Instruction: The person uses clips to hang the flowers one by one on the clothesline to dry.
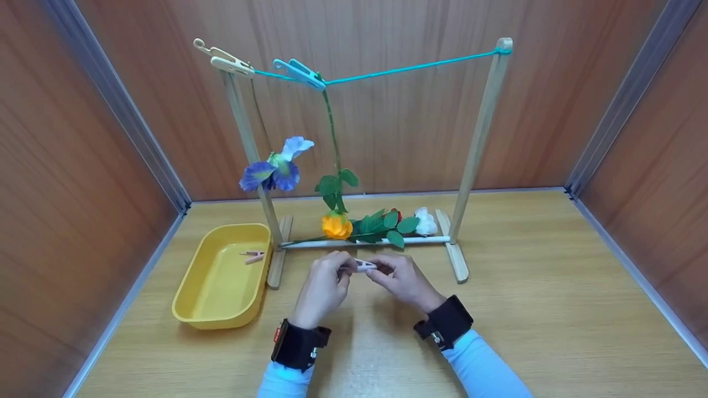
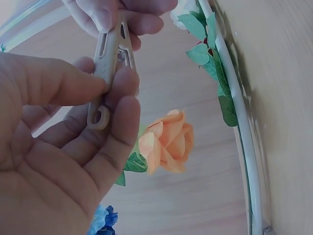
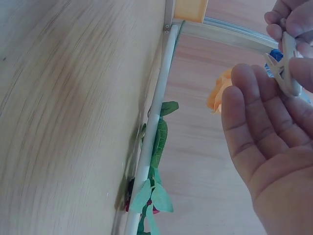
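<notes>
Both hands hold one pale pink clothespin (image 1: pixel 364 266) above the table, in front of the rack's bottom bar. My left hand (image 1: pixel 326 284) pinches it near its hooked end, as the left wrist view shows. At the other end, the thumb and fingers of my right hand (image 1: pixel 406 283) grip the clothespin (image 3: pixel 289 63). Just behind the hands an orange rose (image 1: pixel 337 226) hangs upside down from a blue clothespin (image 1: pixel 301 74) on the cord. A red flower (image 1: pixel 396 214) and a white flower (image 1: pixel 425 221) lie with green leaves along the bar.
A wooden rack with a right post (image 1: pixel 481 143) carries the sagging turquoise cord (image 1: pixel 409 67). Near its left post, a blue-purple flower (image 1: pixel 276 166) hangs below a cream clothespin (image 1: pixel 232 65). The yellow tray (image 1: pixel 185 309) at left contains another pink clothespin (image 1: pixel 254 257). Wooden walls enclose the table.
</notes>
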Demonstrator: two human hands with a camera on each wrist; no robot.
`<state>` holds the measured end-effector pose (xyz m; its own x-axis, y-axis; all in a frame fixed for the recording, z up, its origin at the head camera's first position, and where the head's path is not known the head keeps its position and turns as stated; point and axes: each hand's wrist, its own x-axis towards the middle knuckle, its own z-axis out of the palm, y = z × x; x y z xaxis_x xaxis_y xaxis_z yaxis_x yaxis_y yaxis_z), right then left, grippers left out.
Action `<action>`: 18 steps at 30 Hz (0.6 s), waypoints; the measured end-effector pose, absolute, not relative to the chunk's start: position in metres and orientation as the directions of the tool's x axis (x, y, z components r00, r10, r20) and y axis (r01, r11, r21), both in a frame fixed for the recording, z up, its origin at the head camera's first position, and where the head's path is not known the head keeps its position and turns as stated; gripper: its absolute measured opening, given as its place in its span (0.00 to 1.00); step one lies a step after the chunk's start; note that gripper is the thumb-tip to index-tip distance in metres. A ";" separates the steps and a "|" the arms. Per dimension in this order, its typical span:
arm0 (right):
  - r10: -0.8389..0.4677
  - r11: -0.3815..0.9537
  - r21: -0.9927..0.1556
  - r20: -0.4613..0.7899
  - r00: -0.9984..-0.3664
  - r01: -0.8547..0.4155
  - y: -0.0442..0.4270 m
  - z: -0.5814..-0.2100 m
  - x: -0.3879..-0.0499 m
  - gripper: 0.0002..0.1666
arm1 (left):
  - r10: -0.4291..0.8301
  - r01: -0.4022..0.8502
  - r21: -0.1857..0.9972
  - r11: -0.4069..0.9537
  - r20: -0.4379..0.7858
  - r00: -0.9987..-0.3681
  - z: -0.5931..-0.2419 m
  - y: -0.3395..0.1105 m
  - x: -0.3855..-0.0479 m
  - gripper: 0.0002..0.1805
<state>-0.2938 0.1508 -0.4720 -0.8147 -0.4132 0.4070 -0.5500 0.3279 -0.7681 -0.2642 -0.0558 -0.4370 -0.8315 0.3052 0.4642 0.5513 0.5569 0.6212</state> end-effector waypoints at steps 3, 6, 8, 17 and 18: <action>-0.411 0.334 -0.763 0.410 -0.814 -0.553 0.152 -0.472 -0.293 0.12 | 0.309 0.551 0.626 0.553 0.459 -0.833 -0.437 -0.056 -0.265 0.13; -0.414 0.337 -0.757 0.415 -0.810 -0.560 0.152 -0.471 -0.293 0.13 | 0.309 0.536 0.620 0.573 0.442 -0.842 -0.437 -0.056 -0.266 0.18; -0.415 0.342 -0.753 0.416 -0.809 -0.562 0.152 -0.470 -0.293 0.13 | 0.311 0.532 0.606 0.592 0.437 -0.844 -0.438 -0.056 -0.266 0.22; -0.426 0.310 -0.760 0.427 -0.798 -0.572 0.149 -0.471 -0.291 0.15 | 0.323 0.538 0.588 0.604 0.436 -0.840 -0.441 -0.057 -0.266 0.22; -0.423 0.307 -0.764 0.425 -0.800 -0.568 0.149 -0.472 -0.291 0.15 | 0.324 0.539 0.587 0.605 0.437 -0.839 -0.442 -0.057 -0.266 0.21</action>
<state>-0.2912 0.1493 -0.4718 -0.8001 -0.4228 0.4255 -0.5682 0.3068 -0.7636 -0.2662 -0.0573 -0.4417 -0.8392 0.3235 0.4372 0.5387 0.6045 0.5868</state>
